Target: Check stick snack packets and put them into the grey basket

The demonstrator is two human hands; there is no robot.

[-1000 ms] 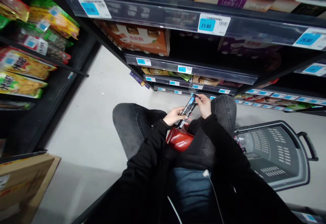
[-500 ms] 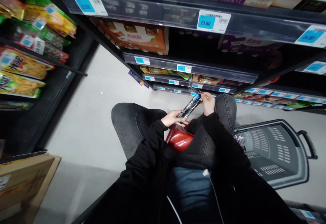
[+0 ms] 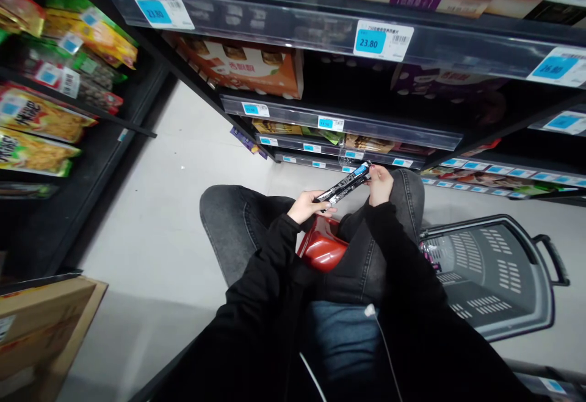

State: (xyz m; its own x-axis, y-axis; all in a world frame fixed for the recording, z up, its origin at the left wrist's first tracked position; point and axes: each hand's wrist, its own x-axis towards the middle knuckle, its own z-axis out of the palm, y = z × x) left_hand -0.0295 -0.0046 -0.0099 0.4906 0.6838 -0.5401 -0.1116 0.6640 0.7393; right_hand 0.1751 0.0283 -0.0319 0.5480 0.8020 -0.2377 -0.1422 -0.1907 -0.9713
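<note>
The person is crouching in a shop aisle, and both hands are holding a long, narrow black snack packet (image 3: 344,186) with a blue end above the knees. The left hand (image 3: 310,205) is gripping the packet's lower, dark end, fingers curled over it and thumb on top. The right hand (image 3: 379,183) is pinching the upper, blue end between its fingertips. The packet is slanting upward from the left hand to the right hand, with its printed face turned toward the camera. How many packets are in the grip is hard to tell; it may be more than one pressed together.

Just below the packet, a glossy red package (image 3: 321,247) is resting in the person's lap, between the grey-jeaned knees. A thin white cable (image 3: 382,335) is hanging down the dark jacket, nearer the camera than the packet.

To the right of the packet, well apart, a grey plastic shopping basket (image 3: 503,280) is sitting on the pale floor. Beyond the packet, dark shelves (image 3: 348,124) with blue price labels (image 3: 383,40) are rising in tiers, one carrying an orange box (image 3: 249,69). Far left of the packet, bagged snacks (image 3: 39,115) are hanging on another rack, and a cardboard box (image 3: 43,326) is standing at the lower left.
</note>
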